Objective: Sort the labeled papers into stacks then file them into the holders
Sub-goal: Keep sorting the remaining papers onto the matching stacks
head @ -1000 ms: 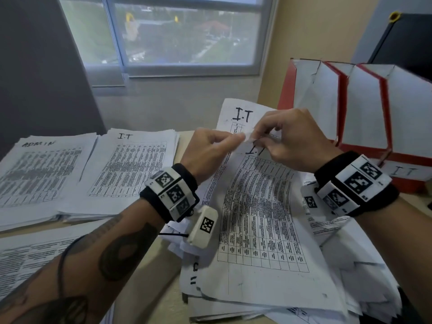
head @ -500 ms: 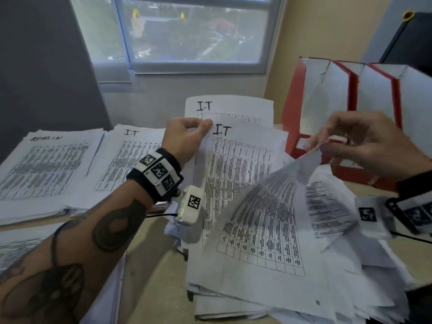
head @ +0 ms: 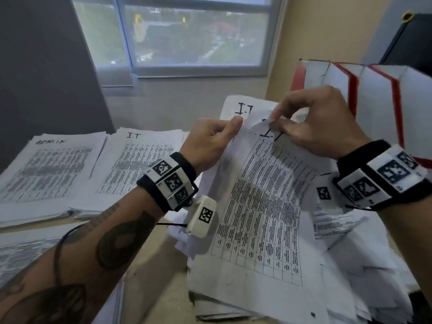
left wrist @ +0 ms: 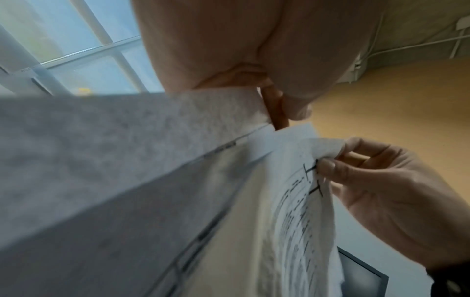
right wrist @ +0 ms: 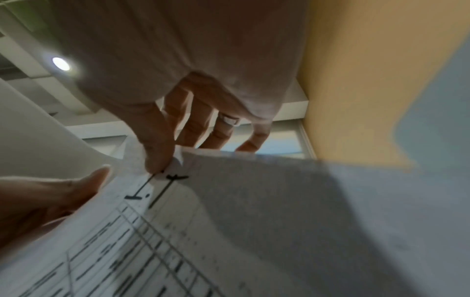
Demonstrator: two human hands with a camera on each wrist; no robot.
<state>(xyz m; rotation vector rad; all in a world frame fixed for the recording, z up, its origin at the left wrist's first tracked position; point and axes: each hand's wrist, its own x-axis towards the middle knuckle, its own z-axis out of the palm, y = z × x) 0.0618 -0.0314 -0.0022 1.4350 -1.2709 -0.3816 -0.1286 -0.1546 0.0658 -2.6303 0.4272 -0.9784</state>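
Wide window with grey-white aluminium frame (head: 194, 71) across back wall, blurred trees and rooftops outside. Dark grey flat panel (head: 46, 73) standing at far left, next to window. Mustard-yellow painted wall (head: 327, 38) at right of window. Black flat board with small yellow fitting at top corner (head: 411, 40) leaning in far right corner. Beige smooth desk (head: 163, 272) surface showing at bottom centre. White cable run (left wrist: 417, 43) fixed along grey wall in left wrist view. Round recessed ceiling light (right wrist: 61, 64), lit, in right wrist view.
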